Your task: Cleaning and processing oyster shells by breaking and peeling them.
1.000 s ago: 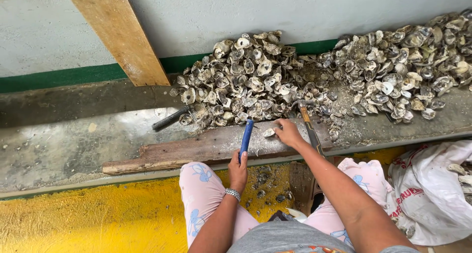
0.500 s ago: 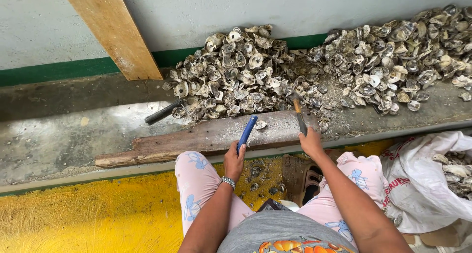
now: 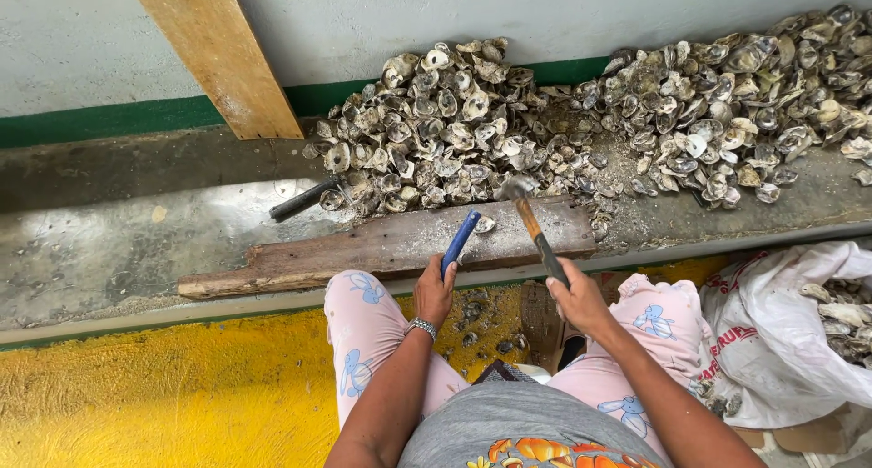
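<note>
My left hand [image 3: 434,294] grips a blue-handled tool [image 3: 460,241] whose tip rests by a small oyster shell [image 3: 485,224] on a worn wooden board [image 3: 363,249]. My right hand [image 3: 576,297] holds a hammer [image 3: 536,234] by its wooden handle, with the metal head raised just above the board's right part. A big heap of oyster shells [image 3: 454,132] lies right behind the board on the concrete ledge [image 3: 127,241].
A second shell heap [image 3: 736,104] spreads along the wall at the right. A dark-handled tool [image 3: 302,200] lies left of the heap. A wooden plank [image 3: 218,54] leans on the wall. A white sack [image 3: 799,313] with shells sits at my right. The floor [image 3: 154,386] is yellow.
My right hand left the shell on the board, took the hammer by its handle and lifted it. My left hand kept the blue tool on the board.
</note>
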